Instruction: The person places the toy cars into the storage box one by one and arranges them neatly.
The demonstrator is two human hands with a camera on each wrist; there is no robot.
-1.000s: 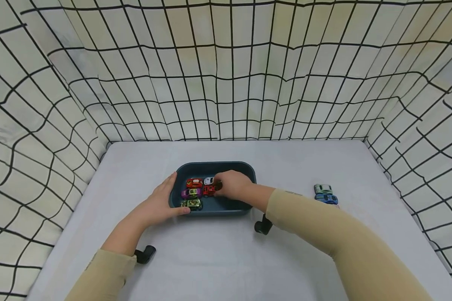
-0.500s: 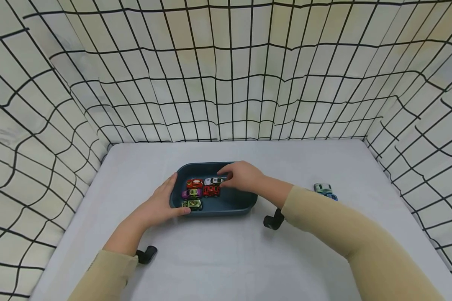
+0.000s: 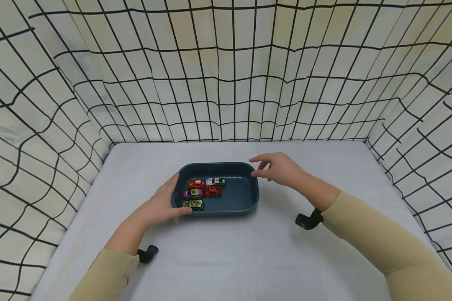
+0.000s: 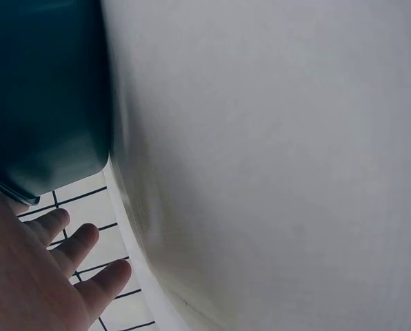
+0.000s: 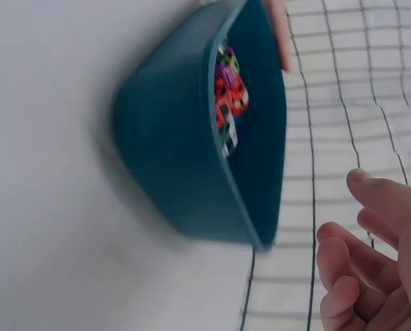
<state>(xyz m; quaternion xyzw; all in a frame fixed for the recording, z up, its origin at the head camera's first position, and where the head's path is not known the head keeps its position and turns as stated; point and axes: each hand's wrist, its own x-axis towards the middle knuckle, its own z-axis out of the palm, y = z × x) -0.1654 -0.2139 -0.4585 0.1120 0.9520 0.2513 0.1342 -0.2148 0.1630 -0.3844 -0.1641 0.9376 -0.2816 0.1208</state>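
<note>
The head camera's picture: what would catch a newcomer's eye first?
Probably the dark blue tray on the white table, with five bright toy cars clustered toward its left. Next, the left hand touches the tray's left end, while the right hand, holding nothing, is by its right end. Black netting rises behind the table.
</note>
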